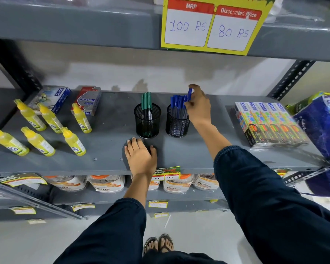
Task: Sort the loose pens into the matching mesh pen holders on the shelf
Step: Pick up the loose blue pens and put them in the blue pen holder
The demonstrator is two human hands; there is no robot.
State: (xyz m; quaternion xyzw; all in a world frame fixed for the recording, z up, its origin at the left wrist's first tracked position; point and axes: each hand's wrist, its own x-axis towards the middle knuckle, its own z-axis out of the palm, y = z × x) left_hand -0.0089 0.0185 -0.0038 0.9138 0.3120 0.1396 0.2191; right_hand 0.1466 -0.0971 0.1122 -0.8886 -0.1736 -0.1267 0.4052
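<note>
A: Left hand [140, 153]?
B: Flat, palm down on the shelf [103, 161], holding nothing; the green-pen holder [147, 121] stands just beyond its fingertips.
A: Right hand [198, 109]?
B: Fingers pinched on a blue pen [190, 94], above the blue-pen holder [177, 122] on its left.

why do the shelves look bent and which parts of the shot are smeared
Head view: the wide-angle lens bows the upper shelf edge and splays the side uprights. Motion blur smears the crayon boxes and the left upright; the yellow bottles are softer. The right hand with its blue pen is slightly soft; the price card reads clearly.
</note>
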